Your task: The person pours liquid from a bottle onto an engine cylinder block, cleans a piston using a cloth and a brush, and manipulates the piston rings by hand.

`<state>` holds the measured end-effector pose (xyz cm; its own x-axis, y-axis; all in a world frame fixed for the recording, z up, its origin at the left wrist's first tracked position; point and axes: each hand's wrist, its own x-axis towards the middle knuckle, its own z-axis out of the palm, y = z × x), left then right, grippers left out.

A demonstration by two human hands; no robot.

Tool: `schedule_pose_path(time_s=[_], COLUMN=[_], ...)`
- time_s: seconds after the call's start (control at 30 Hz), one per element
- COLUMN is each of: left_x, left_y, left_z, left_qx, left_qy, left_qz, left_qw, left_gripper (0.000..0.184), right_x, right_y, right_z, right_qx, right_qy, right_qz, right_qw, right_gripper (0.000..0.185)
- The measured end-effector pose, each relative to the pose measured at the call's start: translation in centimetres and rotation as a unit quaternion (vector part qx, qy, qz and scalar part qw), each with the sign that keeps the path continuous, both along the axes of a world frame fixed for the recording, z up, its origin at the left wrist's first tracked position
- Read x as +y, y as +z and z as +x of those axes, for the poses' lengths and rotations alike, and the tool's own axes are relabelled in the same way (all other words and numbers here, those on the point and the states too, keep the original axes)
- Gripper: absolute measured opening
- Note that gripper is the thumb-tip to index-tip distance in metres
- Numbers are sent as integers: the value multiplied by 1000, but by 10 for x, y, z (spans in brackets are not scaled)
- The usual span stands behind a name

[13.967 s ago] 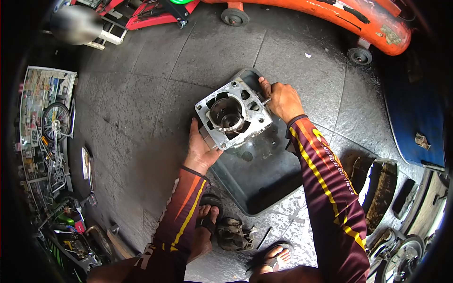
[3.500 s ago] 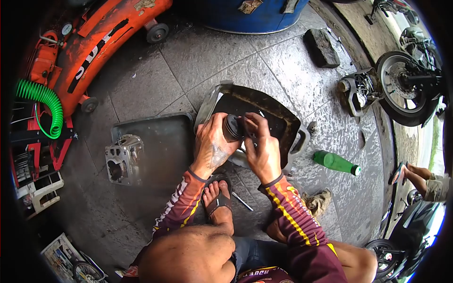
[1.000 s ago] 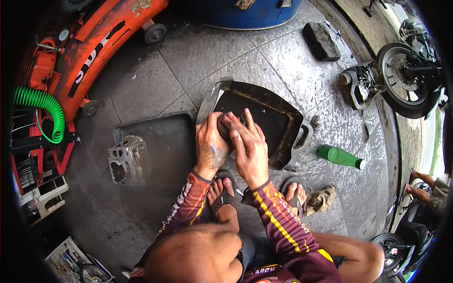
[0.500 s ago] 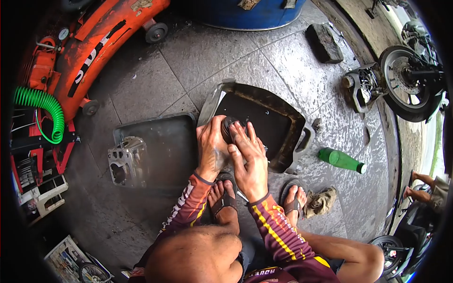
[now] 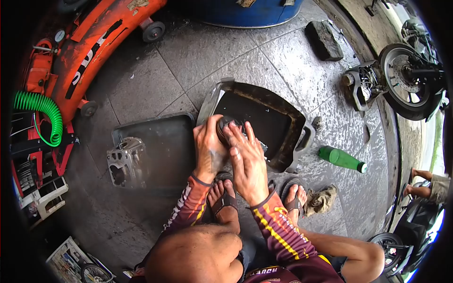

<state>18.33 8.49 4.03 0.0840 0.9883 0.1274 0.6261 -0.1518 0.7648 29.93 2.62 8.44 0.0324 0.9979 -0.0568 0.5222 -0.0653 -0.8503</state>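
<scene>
My left hand (image 5: 208,147) is wrapped round a dark, round metal part (image 5: 221,128), mostly hidden by my fingers, so its exact kind is unclear. My right hand (image 5: 248,165) lies against the part's right side with its fingers stretched out. Both hands are over the near left edge of a dark tray (image 5: 296,134) that has a handle on its right and dark liquid inside. To the left, a shallow grey tray (image 5: 167,155) carries a metal engine cylinder (image 5: 127,162).
A green bottle (image 5: 340,159) lies right of the dark tray, with a crumpled rag (image 5: 322,200) by my foot. An orange compressor tank (image 5: 101,49) and green coiled hose (image 5: 45,111) are at left. Behind are a blue drum (image 5: 255,16) and dark block (image 5: 324,41); motorcycles stand at right.
My right hand has shifted slightly down over the round part, its fingers a little more spread. The left hand keeps its hold, and the trays and bottle stay put.
</scene>
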Motion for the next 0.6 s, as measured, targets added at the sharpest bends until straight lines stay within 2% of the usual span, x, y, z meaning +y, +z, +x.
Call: schedule_pose_path(time_s=[0.1,0.17,0.23,0.33,0.43,0.47,0.5,0.6], left_x=[4,-1,7,2,-2,1,5,4], left_y=[-5,-3,0,-3,-14,-14,-1,-7], left_z=[2,8,7,4,7,5,4,-1], left_qx=[-32,-3,21,-10,17,18,11,20], left_qy=[-21,-58,-58,-66,-82,-84,-74,-84], left_qz=[-4,26,70,16,20,55,59,18], left_qw=[999,998,996,998,996,995,995,996], left_gripper=[45,44,39,33,36,36,33,34], right_x=[10,34,20,2,28,24,15,4], right_y=[-7,-14,-4,-9,-17,-7,-5,-10], right_z=[-2,10,8,2,11,8,7,2], right_qx=[11,-6,4,1,-30,-22,-12,-15], right_qy=[-18,-2,-7,-18,-1,-9,-7,-17], right_qz=[8,-1,13,-10,-10,-17,-3,-22], right_qw=[1000,1000,1000,1000,999,1000,1000,999], right_gripper=[41,42,41,41,41,41,41,41])
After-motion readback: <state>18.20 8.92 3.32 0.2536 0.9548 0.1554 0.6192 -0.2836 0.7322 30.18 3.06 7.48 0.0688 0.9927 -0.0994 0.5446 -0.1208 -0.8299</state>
